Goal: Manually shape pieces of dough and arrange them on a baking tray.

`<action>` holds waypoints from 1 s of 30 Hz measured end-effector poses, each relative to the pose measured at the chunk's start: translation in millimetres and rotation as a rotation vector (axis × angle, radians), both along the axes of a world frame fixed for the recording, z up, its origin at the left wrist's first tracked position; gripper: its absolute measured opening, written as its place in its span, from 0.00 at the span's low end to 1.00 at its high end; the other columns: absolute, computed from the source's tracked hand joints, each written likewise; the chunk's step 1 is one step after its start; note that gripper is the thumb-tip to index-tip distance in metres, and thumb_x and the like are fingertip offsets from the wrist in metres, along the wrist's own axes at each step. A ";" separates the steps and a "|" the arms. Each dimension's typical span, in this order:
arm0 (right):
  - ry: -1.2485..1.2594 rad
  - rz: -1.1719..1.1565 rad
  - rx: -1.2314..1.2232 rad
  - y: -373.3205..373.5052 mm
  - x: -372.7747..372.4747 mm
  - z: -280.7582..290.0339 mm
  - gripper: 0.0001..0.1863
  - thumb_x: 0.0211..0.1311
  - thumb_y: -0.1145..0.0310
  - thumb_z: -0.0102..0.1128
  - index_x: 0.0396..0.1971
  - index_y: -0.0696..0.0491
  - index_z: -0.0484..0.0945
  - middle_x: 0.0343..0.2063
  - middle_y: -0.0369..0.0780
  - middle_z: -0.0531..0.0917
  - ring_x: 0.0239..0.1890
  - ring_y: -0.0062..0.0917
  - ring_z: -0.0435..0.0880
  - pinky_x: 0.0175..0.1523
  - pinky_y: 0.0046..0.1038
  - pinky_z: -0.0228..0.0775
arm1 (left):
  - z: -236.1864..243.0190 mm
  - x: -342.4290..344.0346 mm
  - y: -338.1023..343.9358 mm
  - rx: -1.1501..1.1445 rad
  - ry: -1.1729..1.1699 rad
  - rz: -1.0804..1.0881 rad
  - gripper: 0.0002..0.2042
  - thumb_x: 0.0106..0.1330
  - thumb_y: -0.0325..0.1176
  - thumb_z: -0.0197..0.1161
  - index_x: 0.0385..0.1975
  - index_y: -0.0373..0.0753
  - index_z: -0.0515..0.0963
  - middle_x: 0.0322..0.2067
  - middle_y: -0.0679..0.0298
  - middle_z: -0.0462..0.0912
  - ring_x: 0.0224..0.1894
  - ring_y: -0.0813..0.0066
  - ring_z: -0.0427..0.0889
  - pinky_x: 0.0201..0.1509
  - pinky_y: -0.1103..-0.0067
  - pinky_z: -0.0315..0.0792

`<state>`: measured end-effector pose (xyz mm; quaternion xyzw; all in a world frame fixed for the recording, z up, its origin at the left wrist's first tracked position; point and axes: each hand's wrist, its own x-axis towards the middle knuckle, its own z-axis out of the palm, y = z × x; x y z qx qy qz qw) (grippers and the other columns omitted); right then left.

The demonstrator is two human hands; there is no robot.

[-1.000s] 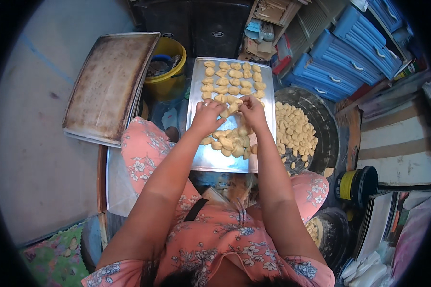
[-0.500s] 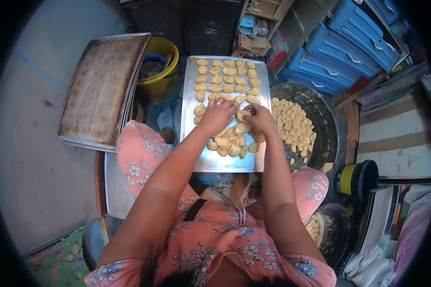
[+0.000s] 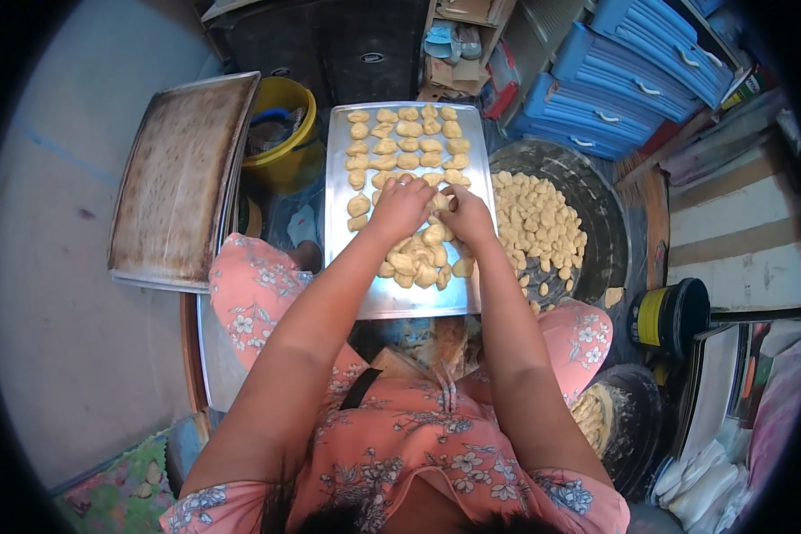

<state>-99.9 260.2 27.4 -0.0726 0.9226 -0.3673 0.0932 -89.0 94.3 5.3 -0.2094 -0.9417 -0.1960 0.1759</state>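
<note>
A soft, pale yellow lump of dough [image 3: 440,204] is sitting between two bare hands, over a flat, shiny silver metal tray [image 3: 340,254]. The left hand [image 3: 402,211] is resting at the lump's 9 o'clock side, its fingers bent and close together. The right hand [image 3: 469,216] is sitting at 3 o'clock, its thumb and finger pinching the lump. The left fingertips are partly hiding, so I cannot tell whether they are squeezing or only touching.

Toward 12 o'clock on the tray, rows of small yellow dough lumps [image 3: 408,129] are lying side by side (some are looking like little potatoes). At 6 o'clock from the hands, a heaped pile of yellow dough lumps [image 3: 416,260] is bunching up, its pieces touching. Off the tray at 3 o'clock, a big round black basin [image 3: 607,214] is holding lots of small yellow dough bits [image 3: 543,218]. At 10 o'clock, a round yellow plastic bucket [image 3: 307,160] is standing.

A few things could be going wrong. Pinching too hard could be squashing the lump flat. The piled pieces, pressing together, could be sticking and tearing. The right forearm [image 3: 512,316] is hanging near the tray's 4 o'clock edge, so a bump could be sending a piece over.
</note>
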 end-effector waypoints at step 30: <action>0.446 -0.161 -0.178 35.2 -16.1 -42.9 0.15 0.52 0.77 0.56 0.42 0.55 0.79 0.35 0.45 0.79 0.32 0.34 0.81 0.40 0.30 0.72 | 6.9 1.7 -9.3 0.050 -0.006 0.066 0.09 0.58 0.29 0.55 0.37 0.43 0.79 0.36 0.63 0.79 0.46 0.63 0.73 0.49 0.67 0.61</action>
